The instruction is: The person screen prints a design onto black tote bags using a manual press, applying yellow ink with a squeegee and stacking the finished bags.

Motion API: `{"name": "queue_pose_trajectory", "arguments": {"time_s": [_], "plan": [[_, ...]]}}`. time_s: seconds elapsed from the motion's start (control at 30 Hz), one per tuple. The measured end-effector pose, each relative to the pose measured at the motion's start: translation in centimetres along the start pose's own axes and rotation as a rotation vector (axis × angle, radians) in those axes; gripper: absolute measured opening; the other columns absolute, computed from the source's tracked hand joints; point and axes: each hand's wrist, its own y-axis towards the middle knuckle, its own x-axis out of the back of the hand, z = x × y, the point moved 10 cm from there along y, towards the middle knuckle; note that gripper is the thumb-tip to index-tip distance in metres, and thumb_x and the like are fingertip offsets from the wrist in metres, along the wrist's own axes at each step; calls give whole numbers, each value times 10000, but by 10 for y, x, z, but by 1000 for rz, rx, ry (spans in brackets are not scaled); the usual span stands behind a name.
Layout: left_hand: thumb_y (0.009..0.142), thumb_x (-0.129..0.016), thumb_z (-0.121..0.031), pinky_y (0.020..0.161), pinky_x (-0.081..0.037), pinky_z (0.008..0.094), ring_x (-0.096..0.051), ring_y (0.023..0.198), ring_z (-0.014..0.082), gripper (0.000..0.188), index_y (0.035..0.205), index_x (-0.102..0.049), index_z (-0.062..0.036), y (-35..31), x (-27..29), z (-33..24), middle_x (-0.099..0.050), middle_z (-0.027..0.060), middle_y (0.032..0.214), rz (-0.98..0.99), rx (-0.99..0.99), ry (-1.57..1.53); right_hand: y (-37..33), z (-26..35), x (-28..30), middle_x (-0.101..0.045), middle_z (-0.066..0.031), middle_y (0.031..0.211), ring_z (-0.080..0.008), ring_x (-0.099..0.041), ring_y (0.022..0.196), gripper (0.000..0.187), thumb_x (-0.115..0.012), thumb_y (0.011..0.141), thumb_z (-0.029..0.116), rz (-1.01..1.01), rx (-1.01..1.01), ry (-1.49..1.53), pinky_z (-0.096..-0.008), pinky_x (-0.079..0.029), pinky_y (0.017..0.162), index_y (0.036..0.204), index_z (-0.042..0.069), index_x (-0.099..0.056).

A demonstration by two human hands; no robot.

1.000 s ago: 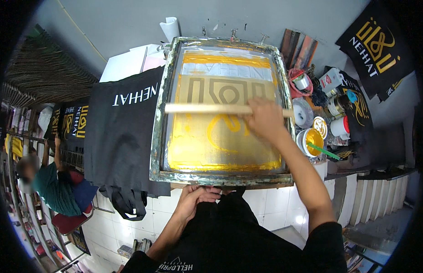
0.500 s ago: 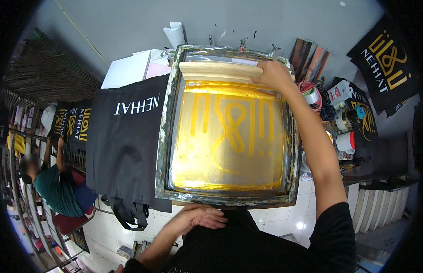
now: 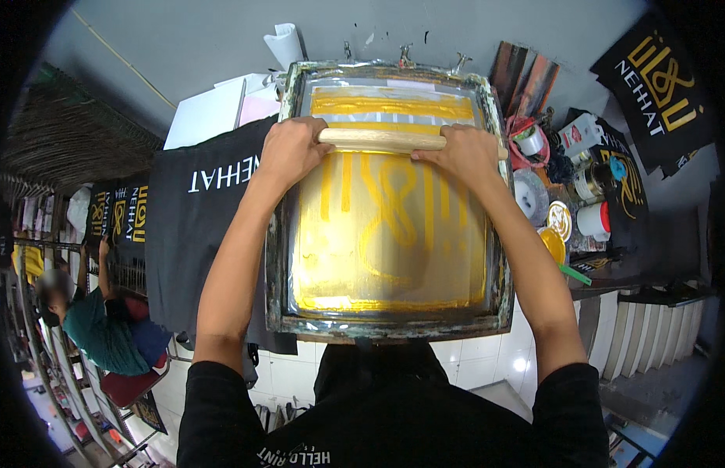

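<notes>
Filling the middle of the view, a paint-crusted printing frame (image 3: 500,288) lay around a sheet of yellow-coated mesh (image 3: 331,257), with a black bag (image 3: 191,257) spread just to its left and a black printed cloth (image 3: 651,93) hanging at the upper right. The wooden squeegee (image 3: 386,141) was on the upper part of the mesh, its long axis running left to right, roughly parallel to the frame's far edge and crosswise to both forearms — so most of the yellow area lay between it and the person's body. Neither hand was nearer: the left hand (image 3: 295,148) was closed over the left end, the right hand (image 3: 468,152) was closed towards the right end, and a short tip showed beyond it. How the fingers wrapped underneath could not be told. Writing came next: white capitals (image 3: 222,178) stood upside down on the bag, partly covered by the left arm; the cloth carried gold strokes above tilted white capitals. On the black shirt (image 3: 378,413) was white lettering — while a white bottle's label (image 3: 579,134) was too small to read.
</notes>
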Motion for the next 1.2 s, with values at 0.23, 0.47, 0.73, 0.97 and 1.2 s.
{"name": "queue_pose_trajectory", "arguments": {"time_s": [0.23,0.47,0.73,0.97,1.2], "plan": [[801,-807,-191,736,-541,444,-700,831,349,238,960,-719,-38,-63,6,-23,-718,134,892,-11,-16,-10,-59,22,8,-741,-131,866,-307,-727,854,661,-735,730,718,1,35,45,-440,-581,708,865,71,-762],[776,-807,-134,772,-540,437,-692,866,354,225,959,-720,-39,-144,16,-59,-715,132,905,39,2,-40,-148,42,21,-701,-99,809,-300,-703,786,522,-843,649,568,-52,41,104,-427,-565,668,812,87,-726],[687,-792,-23,805,-524,438,-657,850,342,319,992,-701,-23,-239,30,-100,-685,137,900,46,-8,-122,-253,70,27,-633,-69,803,-282,-664,794,380,-859,567,288,-9,46,181,-425,-548,671,809,84,-649],[593,-946,-205,1153,-387,483,-515,1352,350,1055,1488,-422,-14,-283,28,-70,-532,197,1462,-151,66,-411,-276,77,38,-616,-56,825,-274,-638,781,315,-786,532,170,-247,104,172,-410,-512,676,795,104,-625],[638,-961,-406,1270,-92,542,-241,1539,381,1352,1616,-106,-31,-318,50,-41,-265,227,1650,-355,23,-177,-281,71,108,-689,-56,917,-256,-682,843,314,-718,557,123,-446,133,283,-391,-527,720,869,97,-685]]}}
